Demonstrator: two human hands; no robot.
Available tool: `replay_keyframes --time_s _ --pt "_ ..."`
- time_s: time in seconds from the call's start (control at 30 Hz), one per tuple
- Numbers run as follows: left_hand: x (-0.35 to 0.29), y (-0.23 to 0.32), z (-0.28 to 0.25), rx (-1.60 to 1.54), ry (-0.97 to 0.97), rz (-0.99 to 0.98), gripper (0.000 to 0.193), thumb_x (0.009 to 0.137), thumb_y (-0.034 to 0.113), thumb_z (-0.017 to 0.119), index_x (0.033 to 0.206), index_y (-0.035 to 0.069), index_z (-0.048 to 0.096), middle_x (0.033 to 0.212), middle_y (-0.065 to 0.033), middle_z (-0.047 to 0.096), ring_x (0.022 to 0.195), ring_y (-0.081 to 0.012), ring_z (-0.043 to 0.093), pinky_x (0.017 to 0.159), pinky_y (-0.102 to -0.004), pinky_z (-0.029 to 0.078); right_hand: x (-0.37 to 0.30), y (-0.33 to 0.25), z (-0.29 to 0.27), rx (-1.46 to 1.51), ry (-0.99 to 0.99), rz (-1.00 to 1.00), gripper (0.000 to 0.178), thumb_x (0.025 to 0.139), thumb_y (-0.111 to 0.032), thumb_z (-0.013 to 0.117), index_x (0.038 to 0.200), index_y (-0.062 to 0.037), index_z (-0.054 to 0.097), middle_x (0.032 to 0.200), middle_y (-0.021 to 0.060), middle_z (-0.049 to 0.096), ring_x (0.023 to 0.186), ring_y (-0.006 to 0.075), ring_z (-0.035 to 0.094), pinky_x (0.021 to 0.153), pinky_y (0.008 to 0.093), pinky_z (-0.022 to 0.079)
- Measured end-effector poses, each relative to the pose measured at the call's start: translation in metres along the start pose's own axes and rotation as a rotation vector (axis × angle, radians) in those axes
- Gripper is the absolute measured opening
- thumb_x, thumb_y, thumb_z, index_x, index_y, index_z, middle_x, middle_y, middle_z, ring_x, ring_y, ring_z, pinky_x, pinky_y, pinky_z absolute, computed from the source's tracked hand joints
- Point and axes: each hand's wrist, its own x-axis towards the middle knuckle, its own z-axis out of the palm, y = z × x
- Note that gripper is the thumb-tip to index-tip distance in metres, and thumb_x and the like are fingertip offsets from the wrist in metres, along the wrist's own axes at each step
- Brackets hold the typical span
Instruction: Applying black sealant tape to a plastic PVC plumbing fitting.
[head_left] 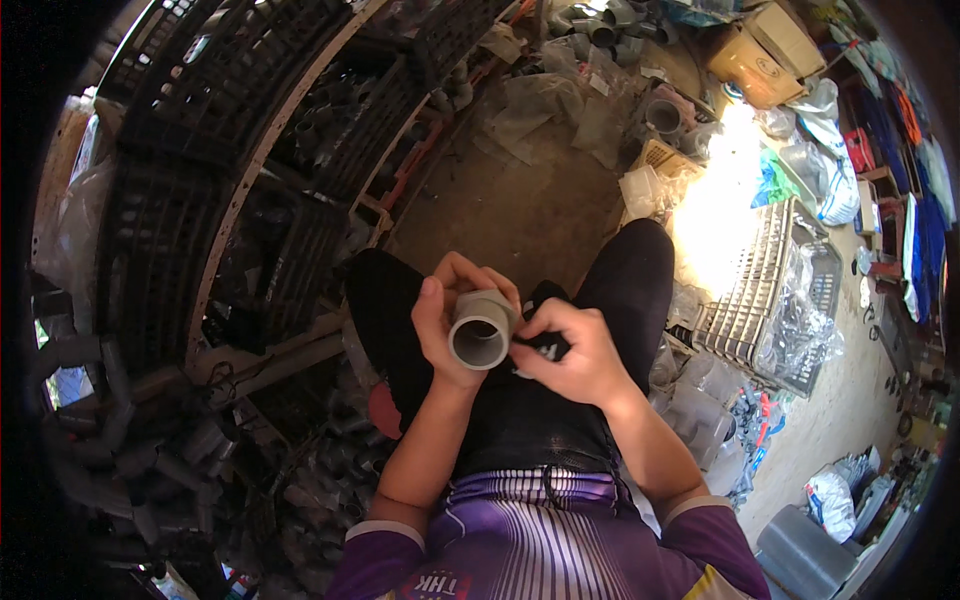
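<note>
A grey plastic pipe fitting (484, 310) with a faceted collar is held above my lap, its round open end facing up toward me. The fingers and thumb of my left hand (446, 335) wrap around it from the left. Close against its right side, my right hand (582, 355) has thumb and forefinger drawn together in a pinch. What lies between those fingertips, if anything, is too small to make out. Dark material with white marks shows through the gap behind the right fingers; whether it is cloth in the hand or my black trousers (628, 290) is unclear.
Black plastic crates (170, 240) of pipe fittings stand on a rack at left. Grey fittings (340, 470) are heaped at lower left. To the right are a pale crate (750, 290) with clear plastic bags and a cardboard box (752, 68). Plastic sheeting (535, 110) lies on the floor ahead.
</note>
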Motion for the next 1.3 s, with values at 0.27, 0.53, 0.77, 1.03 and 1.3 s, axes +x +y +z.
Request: replay_keyframes --time_s 0.27,0.53,0.77,1.03,1.3 --pt "-0.003 0.002 0.005 -0.02 -0.029 -0.025 0.053 0.091 0.055 0.03 0.083 0.006 0.047 0.068 -0.0179 0.057 0.056 -0.0212 0.051 0.055 -0.0295 0.041 0.0 -0.02 -0.009 0.067 0.099 -0.002 0.016 0.076 -0.003 0.075 0.081 -0.0014 0.059 0.068 0.0039 0.064 0.063 0.0062 0.062 0.055 0.0207 0.045" --pt "-0.006 0.0 0.012 -0.031 0.0 0.015 0.052 0.091 0.055 0.027 0.085 0.007 0.045 0.072 -0.0177 0.057 0.055 -0.0196 0.05 0.05 -0.0285 0.041 -0.009 -0.023 0.011 0.027 0.223 -0.031 0.017 0.074 -0.002 0.075 0.08 -0.0007 0.059 0.069 0.0063 0.064 0.06 0.0081 0.062 0.053 0.0219 0.045" --pt "-0.011 -0.009 0.003 0.171 0.006 0.265 0.051 0.09 0.053 0.039 0.087 0.002 0.045 0.076 -0.0186 0.058 0.064 -0.0191 0.055 0.059 -0.0276 0.044 -0.007 -0.013 0.036 0.029 0.443 -0.141 0.02 0.075 0.009 0.07 0.081 0.0006 0.052 0.075 0.0083 0.065 0.067 0.0086 0.06 0.062 0.0218 0.048" --pt "-0.018 -0.01 -0.005 0.305 -0.008 0.33 0.043 0.085 0.043 0.046 0.086 0.0 0.046 0.078 -0.0215 0.058 0.066 -0.0203 0.054 0.061 -0.0294 0.042 0.011 -0.021 0.007 0.171 0.198 0.121 0.018 0.075 0.0 0.075 0.079 -0.0004 0.058 0.071 0.0056 0.065 0.064 0.0076 0.061 0.058 0.0215 0.047" --pt "-0.015 -0.01 0.003 0.175 0.007 0.297 0.042 0.087 0.042 0.047 0.088 0.0 0.046 0.078 -0.0161 0.058 0.068 -0.0168 0.053 0.063 -0.0276 0.041 0.002 -0.008 0.024 0.119 0.391 -0.046 0.021 0.075 0.001 0.075 0.078 -0.0003 0.055 0.072 0.006 0.063 0.066 0.007 0.059 0.059 0.0215 0.046"
